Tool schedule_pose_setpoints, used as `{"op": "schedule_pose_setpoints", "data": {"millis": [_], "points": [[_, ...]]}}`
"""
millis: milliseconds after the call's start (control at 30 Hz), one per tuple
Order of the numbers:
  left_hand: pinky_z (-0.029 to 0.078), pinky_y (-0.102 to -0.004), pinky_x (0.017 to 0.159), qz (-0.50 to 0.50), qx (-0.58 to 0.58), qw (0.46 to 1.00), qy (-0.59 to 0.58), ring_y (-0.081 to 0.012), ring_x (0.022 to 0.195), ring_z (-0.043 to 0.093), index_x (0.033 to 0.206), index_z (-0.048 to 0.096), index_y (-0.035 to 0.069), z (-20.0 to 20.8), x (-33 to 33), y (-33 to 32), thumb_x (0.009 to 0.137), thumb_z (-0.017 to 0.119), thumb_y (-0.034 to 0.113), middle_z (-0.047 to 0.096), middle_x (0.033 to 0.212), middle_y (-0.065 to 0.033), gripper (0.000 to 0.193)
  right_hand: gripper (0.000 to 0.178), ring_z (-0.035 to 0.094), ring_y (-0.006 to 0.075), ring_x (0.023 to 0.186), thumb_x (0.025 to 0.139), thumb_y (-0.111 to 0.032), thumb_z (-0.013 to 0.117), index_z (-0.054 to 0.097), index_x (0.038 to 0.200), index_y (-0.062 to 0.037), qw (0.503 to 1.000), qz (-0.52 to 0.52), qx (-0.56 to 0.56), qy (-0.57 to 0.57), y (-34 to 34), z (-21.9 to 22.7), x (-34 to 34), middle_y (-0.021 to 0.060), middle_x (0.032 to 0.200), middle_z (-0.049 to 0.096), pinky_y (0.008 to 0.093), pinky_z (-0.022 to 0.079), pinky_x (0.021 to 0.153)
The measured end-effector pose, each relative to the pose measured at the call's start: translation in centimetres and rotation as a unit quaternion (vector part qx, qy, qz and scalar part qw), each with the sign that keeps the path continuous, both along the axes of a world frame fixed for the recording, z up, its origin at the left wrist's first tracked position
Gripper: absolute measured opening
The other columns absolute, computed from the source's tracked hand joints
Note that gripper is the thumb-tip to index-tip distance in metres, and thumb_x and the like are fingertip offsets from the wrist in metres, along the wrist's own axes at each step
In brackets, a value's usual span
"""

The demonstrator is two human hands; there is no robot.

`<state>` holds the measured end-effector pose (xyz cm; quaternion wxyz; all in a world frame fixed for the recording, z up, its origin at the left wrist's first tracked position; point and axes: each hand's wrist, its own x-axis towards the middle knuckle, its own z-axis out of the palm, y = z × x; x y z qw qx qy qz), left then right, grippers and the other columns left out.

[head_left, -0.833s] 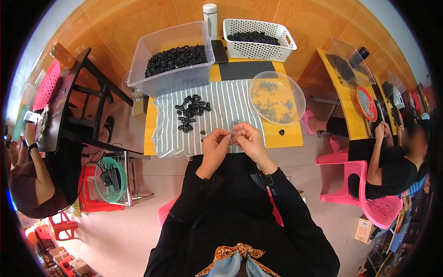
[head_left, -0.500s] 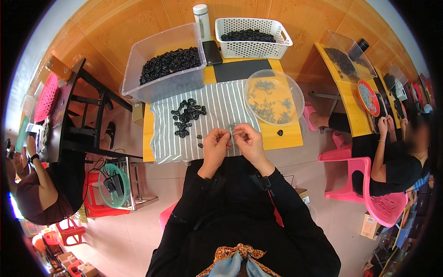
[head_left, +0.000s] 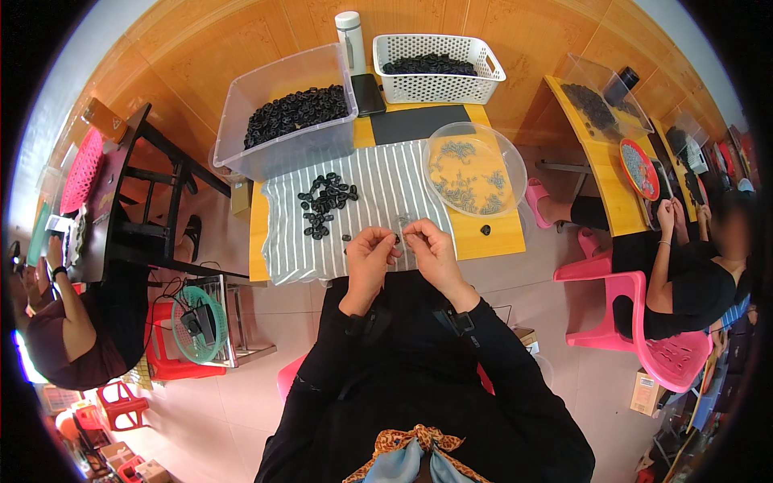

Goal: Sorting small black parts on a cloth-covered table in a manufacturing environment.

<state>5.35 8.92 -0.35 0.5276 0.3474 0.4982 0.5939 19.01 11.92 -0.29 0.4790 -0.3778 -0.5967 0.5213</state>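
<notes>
Orange-brown panels cover the wall (head_left: 535, 48) behind us, and our yellow surface (head_left: 503, 243) has a grey-and-white striped cloth (head_left: 386, 177) spread over most of it, so let's use that cloth as the landmark. Over its near edge we've got both hands up close together. Our left hand (head_left: 369, 262) has thumb and index fingers pinching a tiny black piece (head_left: 397, 239); our right hand (head_left: 437, 251) has its fingers bunched with the tips together just beside it, but honestly we can't tell what's in them. Some tiny greyish bits (head_left: 405, 218) show on the cloth right past our fingertips.

Left of the cloth's middle we've got a loose heap of black pieces (head_left: 326, 199). At its far left corner stands a big clear tub (head_left: 302, 151) full of the same sort of stuff. Beyond the far edge we see a black phone (head_left: 368, 95), a white bottle (head_left: 349, 40), a dark flat mat (head_left: 419, 125) and a white slotted basket (head_left: 439, 88) of black bits. Overlapping the cloth's right edge is a round clear dish (head_left: 475, 167) with small grey parts (head_left: 459, 193), and one lone black piece (head_left: 485, 230) lies off to the cloth's right.
</notes>
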Motion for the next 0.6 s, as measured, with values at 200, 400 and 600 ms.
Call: {"op": "schedule_pose_setpoints", "data": {"millis": [200, 400, 600], "points": [[0.044, -0.0202, 0.053, -0.003, 0.022, 0.998, -0.056, -0.0113, 0.064, 0.061, 0.089, 0.059, -0.001, 1.3, -0.2, -1.9, 0.087, 0.057, 0.005, 0.063, 0.081, -0.0067, 0.006, 0.005, 0.051, 0.0073, 0.070, 0.088, 0.000, 0.051, 0.056, 0.090, 0.0007, 0.999, 0.005, 0.044, -0.032, -1.3, 1.5, -0.8, 0.0016, 0.075, 0.055, 0.0217, 0.042, 0.063], [0.044, -0.0198, 0.054, 0.010, 0.041, 0.997, -0.062, -0.0109, 0.064, 0.060, 0.089, 0.059, -0.001, 1.7, -0.6, -3.2, 0.087, 0.056, 0.005, 0.063, 0.081, -0.0065, 0.006, 0.004, 0.053, 0.0148, 0.068, 0.086, 0.002, 0.051, 0.055, 0.088, 0.0015, 0.991, 0.004, 0.110, -0.074, -2.3, 2.6, -1.5, 0.0069, 0.075, 0.053, 0.0251, 0.042, 0.061], [0.044, -0.0194, 0.054, 0.030, 0.056, 0.995, -0.072, -0.0105, 0.064, 0.060, 0.088, 0.059, -0.001, 1.8, -0.8, -4.0, 0.087, 0.057, 0.005, 0.063, 0.079, -0.0061, 0.006, 0.003, 0.055, 0.0213, 0.067, 0.084, 0.003, 0.052, 0.054, 0.086, 0.0022, 0.989, 0.007, 0.125, -0.075, -3.0, 3.5, -2.1, 0.0113, 0.076, 0.053, 0.0285, 0.042, 0.060]]}}
